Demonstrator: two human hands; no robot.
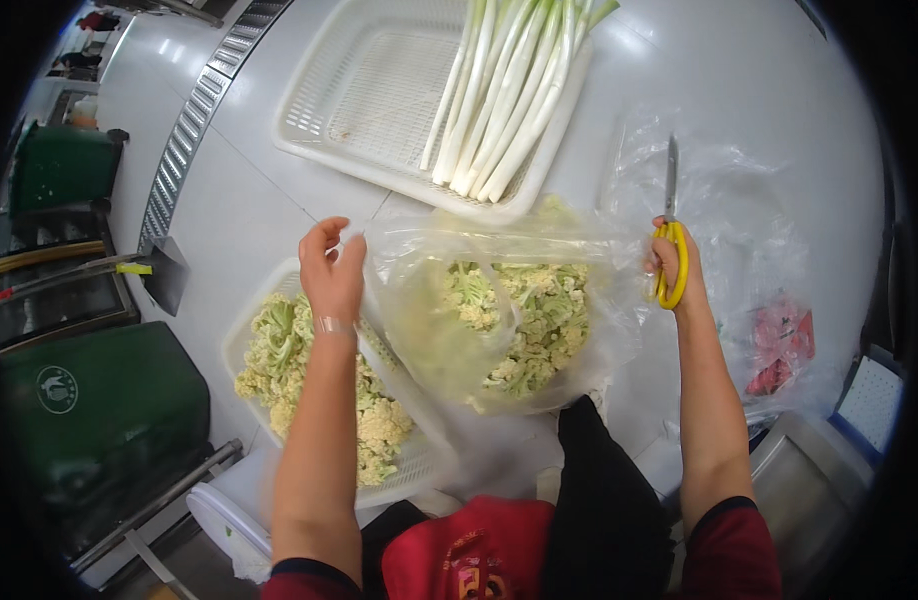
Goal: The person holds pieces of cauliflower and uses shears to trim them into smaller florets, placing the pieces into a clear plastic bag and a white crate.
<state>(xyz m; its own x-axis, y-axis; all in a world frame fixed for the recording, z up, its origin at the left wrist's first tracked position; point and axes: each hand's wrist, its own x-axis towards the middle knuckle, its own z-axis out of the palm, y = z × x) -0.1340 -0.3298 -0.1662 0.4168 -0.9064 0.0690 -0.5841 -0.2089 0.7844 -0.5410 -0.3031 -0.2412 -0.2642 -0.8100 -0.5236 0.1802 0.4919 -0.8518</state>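
My right hand point(676, 259) grips yellow-handled scissors point(670, 281), their blades pointing away from me. The bag's right side lies against this hand. A clear plastic bag point(436, 375) full of cauliflower florets point(541, 322) sits before me, its upper edge stretched between my hands. My left hand point(331, 266) is at the bag's left edge with curled fingers; whether it pinches the film cannot be told. Below my left forearm, a white plastic basket point(421, 457) holds more cauliflower pieces point(380, 431). Beyond the bag, long leeks or scallions point(504, 105) lie in another white basket point(354, 97).
Loose clear plastic sheeting point(729, 195) with a red printed patch point(781, 337) spreads on the right. Green bins point(106, 405), a dustpan point(166, 277) and a metal drain grate point(196, 105) are at left. A white round-rimmed container point(226, 517) stands near my left elbow.
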